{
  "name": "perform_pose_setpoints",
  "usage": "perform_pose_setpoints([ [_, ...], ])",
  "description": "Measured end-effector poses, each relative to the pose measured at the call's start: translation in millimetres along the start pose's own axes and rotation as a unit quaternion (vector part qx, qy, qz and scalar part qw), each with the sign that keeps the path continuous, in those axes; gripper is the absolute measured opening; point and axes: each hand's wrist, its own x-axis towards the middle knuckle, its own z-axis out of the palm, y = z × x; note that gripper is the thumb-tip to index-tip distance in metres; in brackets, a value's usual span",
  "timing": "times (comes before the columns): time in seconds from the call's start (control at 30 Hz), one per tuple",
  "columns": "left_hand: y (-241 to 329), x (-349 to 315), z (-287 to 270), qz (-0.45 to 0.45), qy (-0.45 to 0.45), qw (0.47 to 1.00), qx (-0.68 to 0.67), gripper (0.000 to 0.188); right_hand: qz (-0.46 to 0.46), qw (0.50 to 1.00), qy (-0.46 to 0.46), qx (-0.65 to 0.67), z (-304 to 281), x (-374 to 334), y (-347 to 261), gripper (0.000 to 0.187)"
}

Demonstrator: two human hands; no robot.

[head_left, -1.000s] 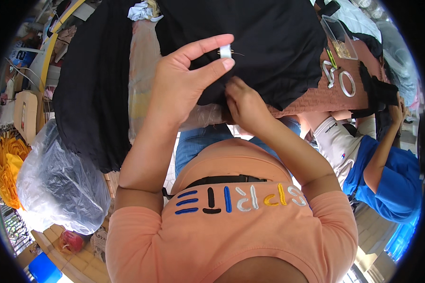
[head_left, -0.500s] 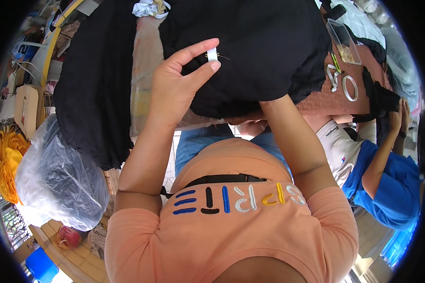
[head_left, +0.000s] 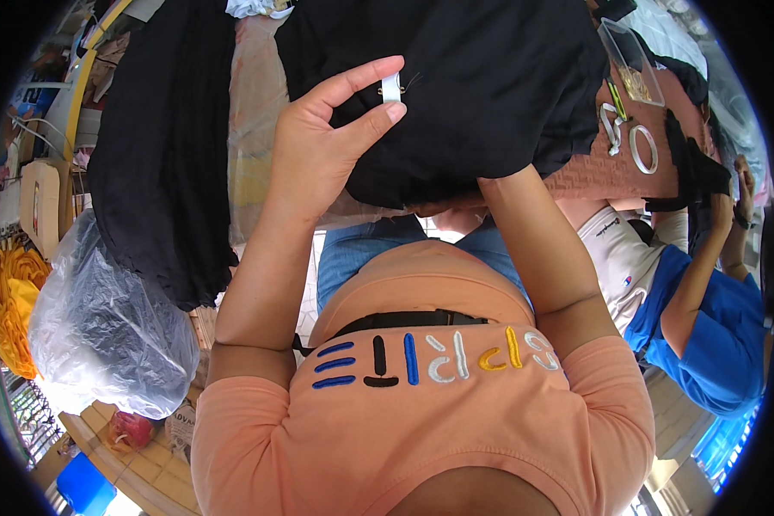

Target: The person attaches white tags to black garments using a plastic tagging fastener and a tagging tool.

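Note:
My left hand (head_left: pixel 322 142) reaches over the black cloth (head_left: pixel 473 112) with index finger and thumb apart in a C shape. A small white tag (head_left: pixel 391 89) spans the gap between the two fingertips. Tiny gold-coloured bits (head_left: pixel 383 89) show at its sides, and thin dark threads (head_left: pixel 414 83) stick out to its right. My right forearm (head_left: pixel 542 224) goes in under the near edge of the cloth, so my right hand and whatever it may touch are hidden.
Right of the cloth, a reddish-brown covered table (head_left: pixel 576 185) holds a clear box (head_left: pixel 649 64) of small gold pieces, a yellow-green cutter (head_left: pixel 616 99), white tape (head_left: pixel 611 131) and a white ring-shaped roll (head_left: pixel 643 150). A person in blue (head_left: pixel 705 327) handles black fabric at the right. Plastic bag (head_left: pixel 112 318) at left.
The view has shifted slightly. My left thumb and index finger sit a little higher on the cloth around the tag; my right hand stays under the cloth.

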Motion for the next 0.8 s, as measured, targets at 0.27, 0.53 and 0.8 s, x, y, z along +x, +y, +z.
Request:
perform_pose_setpoints([
  [0.27,-2,1,-1,-0.024,-0.032,0.998,-0.045,0.036,-0.005,1.000,-0.007,-0.009,-7,-1,-3,0.035],
  [0.53,5,-4,-4,0.007,-0.021,1.000,0.004,0.036,-0.011,1.000,-0.016,-0.014,-15,-3,-10,0.036],
  [0.8,10,-8,-3,0.026,-0.027,0.999,0.009,0.037,-0.014,0.999,-0.020,-0.022,-23,-6,-14,0.037],
])
